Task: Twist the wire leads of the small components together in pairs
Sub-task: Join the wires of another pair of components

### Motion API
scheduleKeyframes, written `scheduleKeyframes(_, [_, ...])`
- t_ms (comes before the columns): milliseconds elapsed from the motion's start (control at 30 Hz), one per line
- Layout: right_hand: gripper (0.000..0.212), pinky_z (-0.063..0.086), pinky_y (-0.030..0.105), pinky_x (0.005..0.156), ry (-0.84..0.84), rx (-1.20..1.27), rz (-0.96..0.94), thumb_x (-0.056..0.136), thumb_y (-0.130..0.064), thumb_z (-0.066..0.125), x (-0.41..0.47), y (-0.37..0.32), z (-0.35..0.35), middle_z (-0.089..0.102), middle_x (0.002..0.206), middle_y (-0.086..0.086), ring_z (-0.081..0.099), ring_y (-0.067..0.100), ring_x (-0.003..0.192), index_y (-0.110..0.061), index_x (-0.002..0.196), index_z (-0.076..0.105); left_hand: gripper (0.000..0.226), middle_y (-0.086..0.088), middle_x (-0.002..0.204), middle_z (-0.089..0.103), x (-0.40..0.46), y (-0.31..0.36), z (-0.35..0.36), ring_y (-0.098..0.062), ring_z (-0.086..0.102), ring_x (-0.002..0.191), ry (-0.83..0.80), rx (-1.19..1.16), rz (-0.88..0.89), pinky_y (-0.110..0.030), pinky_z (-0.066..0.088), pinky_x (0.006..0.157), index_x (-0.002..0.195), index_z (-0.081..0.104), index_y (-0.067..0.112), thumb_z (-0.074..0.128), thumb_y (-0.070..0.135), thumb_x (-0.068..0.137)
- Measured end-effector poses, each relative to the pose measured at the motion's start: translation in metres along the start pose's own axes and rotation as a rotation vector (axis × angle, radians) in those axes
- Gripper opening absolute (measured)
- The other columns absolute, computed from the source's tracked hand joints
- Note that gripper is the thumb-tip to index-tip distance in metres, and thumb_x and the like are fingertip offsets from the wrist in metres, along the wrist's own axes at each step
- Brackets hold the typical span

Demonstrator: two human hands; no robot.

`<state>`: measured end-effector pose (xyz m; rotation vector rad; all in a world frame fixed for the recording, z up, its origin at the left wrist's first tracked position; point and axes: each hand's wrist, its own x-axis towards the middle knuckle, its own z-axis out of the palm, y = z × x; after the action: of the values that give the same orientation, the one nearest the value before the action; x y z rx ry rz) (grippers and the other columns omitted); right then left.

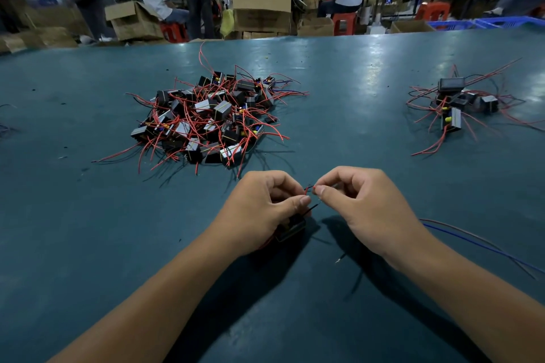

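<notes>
Item: small black component (290, 227) under your left hand (259, 212) fingers | red lead (308, 190) pinched between both thumbs, right hand (362, 209) gripping | handling: light, thin, springy; pinch near bare tips.

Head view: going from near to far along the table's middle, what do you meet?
The two hands, left hand and right hand, pinching wire leads → big pile of components → table's far edge → cardboard boxes.

My table (339, 74), smooth teal surface with a dull sheen where light falls; components (206, 115), black plastic bodies, some with grey matt faces, leads in glossy red insulation; brown cardboard boxes (262, 10), matt; red plastic stools (344, 22).
</notes>
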<state>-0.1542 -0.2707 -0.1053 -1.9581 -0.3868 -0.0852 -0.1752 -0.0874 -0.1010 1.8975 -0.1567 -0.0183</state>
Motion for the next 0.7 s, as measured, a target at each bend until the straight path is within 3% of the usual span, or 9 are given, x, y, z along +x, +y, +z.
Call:
scheduleKeyframes(233, [0.011, 0.029, 0.014, 0.044, 0.001, -0.044, -0.018, 0.086, -0.031, 0.072, 0.0001, 0.0000, -0.0002, 0.047, 0.047, -0.014, 0.036, 0.004, 0.043, -0.032, 0.075, 0.070, 0.010, -0.010, 0.077, 0.076, -0.0012, -0.0010, 0.0013, -0.007, 0.064, 0.057, 0.008, -0.034, 0.005, -0.017, 0.047, 0.054, 0.083, 0.067, 0.006, 0.075, 0.010, 0.087])
scheduleKeyframes(533, [0.010, 0.028, 0.013, 0.045, 0.007, -0.006, -0.042, 0.083, -0.029, 0.075, -0.0009, -0.0025, 0.0030, 0.048, 0.047, -0.014, 0.036, 0.003, 0.045, -0.027, 0.074, 0.072, 0.014, -0.003, 0.075, 0.077, -0.0021, -0.0014, 0.0029, -0.009, 0.066, 0.061, 0.013, 0.015, 0.037, -0.024, 0.048, 0.056, 0.081, 0.066, 0.009, 0.074, 0.017, 0.088])
scheduleKeyframes(700, [0.012, 0.029, 0.014, 0.047, 0.049, 0.005, -0.033, 0.081, -0.025, 0.076, -0.0009, -0.0047, 0.0087, 0.048, 0.047, -0.013, 0.037, 0.003, 0.046, -0.025, 0.071, 0.071, 0.012, -0.001, 0.074, 0.076, -0.0024, -0.0031, 0.0045, -0.005, 0.066, 0.061, 0.034, 0.057, 0.051, -0.017, 0.044, 0.055, 0.080, 0.066, 0.010, 0.073, 0.014, 0.089])
